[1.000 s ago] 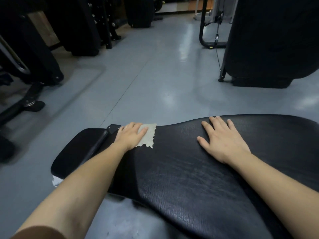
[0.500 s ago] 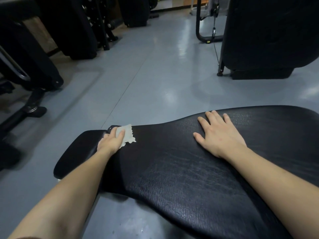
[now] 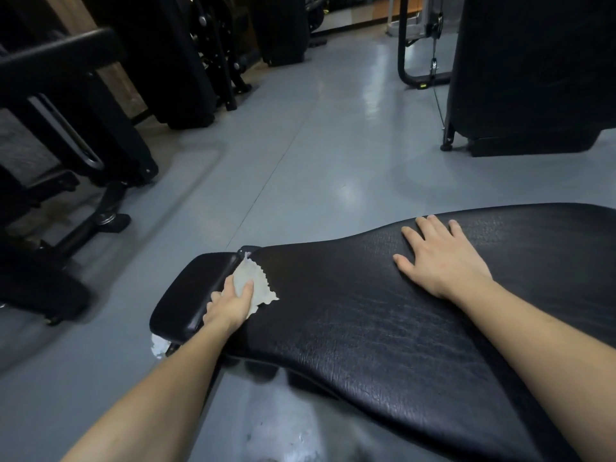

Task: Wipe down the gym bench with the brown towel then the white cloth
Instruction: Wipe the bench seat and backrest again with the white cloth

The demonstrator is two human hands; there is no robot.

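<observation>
- gym bench [image 3: 383, 311]: black, glossy, fine cracked leather-grain texture, pale sheen streaks
- small seat pad [image 3: 190, 291] at bench end: same black, smoother
- cloth [image 3: 258, 288]: off-white/pale beige, plain, zigzag-cut edge
- white scrap [image 3: 159, 345] under the pad's near corner
- floor [image 3: 316, 145]: flat grey-blue, white light reflections, 1 thin dark seam line
- surrounding machines [image 3: 533, 68]: black frames and padding
- back wall strip [image 3: 363, 11]: orange-brown

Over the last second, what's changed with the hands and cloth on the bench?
The left hand slid the cloth left to the gap between the two bench pads, its fingers now curled onto it. The right hand stayed flat on the large pad.
</observation>
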